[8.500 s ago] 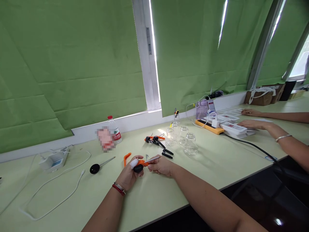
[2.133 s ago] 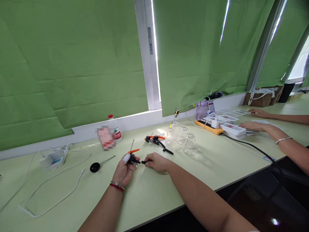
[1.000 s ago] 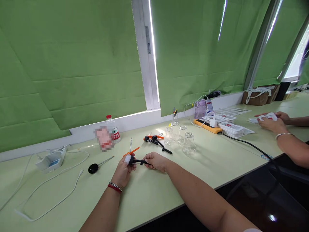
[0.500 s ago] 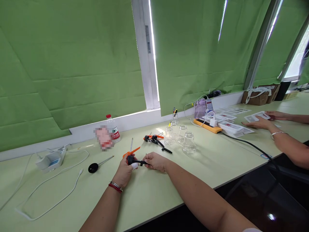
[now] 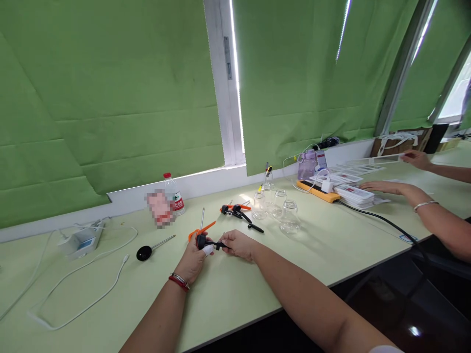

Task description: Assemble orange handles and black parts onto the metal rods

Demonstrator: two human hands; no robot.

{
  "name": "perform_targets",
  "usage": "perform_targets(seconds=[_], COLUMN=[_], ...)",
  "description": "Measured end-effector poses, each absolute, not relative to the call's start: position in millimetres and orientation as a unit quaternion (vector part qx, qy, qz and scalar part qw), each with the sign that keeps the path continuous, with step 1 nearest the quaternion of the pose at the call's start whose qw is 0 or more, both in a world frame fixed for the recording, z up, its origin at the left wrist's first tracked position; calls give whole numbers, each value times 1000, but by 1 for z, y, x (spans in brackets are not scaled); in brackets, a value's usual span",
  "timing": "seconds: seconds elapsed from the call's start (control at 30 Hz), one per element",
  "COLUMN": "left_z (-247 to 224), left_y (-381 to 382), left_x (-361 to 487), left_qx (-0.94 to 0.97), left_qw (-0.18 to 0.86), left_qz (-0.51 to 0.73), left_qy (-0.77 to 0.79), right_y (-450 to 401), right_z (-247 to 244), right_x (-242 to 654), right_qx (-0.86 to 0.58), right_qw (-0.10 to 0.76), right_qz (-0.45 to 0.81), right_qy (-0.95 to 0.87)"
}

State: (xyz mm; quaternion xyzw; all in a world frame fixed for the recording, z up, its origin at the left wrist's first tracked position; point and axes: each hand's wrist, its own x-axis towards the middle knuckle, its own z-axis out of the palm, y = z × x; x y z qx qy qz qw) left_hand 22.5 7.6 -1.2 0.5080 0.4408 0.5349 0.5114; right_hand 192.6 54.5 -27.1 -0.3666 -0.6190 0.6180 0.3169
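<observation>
Over the table's middle, my left hand is closed round a black and orange part with a metal rod pointing up. A white wrap covers its thumb. My right hand pinches the far end of the black arm that sticks out to the right of this part. Behind my hands lie similar black and orange parts and a loose black piece. Several clear glass jars stand to their right. On the left a black disc with a metal rod rests on the table.
A red-capped bottle stands by the wall beside a blurred pink item. White cables and a white socket block lie left. To the right are an orange power strip, stacked white packages and another person's hands.
The view has shifted slightly. My hands keep almost the same hold. The other person's hands have moved apart, one over the stack and one farther back holding a clear, flat item.
</observation>
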Motion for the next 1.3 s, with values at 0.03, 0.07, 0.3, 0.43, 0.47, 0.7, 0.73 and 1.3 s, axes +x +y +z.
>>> perform_targets(seconds=[0.03, 0.07, 0.3, 0.43, 0.47, 0.7, 0.73, 1.3], left_z=[-1, -1, -2, -3, -3, -9, -10, -9], left_y=[7, 7, 8, 8, 8, 13, 14, 2], left_x=[23, 23, 21, 22, 22, 23, 23, 40], left_qx=[507, 505, 502, 495, 493, 488, 492, 717], left_qw=[512, 515, 532, 541, 541, 514, 495, 152], left_qz=[534, 532, 511, 511, 511, 564, 577, 520], left_qy=[443, 444, 451, 449, 450, 424, 423, 439], right_y=[54, 54, 52, 50, 49, 34, 32, 43], right_z=[-27, -27, -27, -26, -26, -14, -11, -19], right_x=[192, 192, 191, 188, 187, 174, 173, 183], right_qx=[-366, -366, -374, -374, -369, -333, -339, -211], right_qw=[318, 318, 307, 310, 315, 357, 357, 333], right_qz=[617, 615, 585, 574, 576, 608, 612, 787], right_qy=[-619, -621, -651, -659, -658, -627, -620, -475])
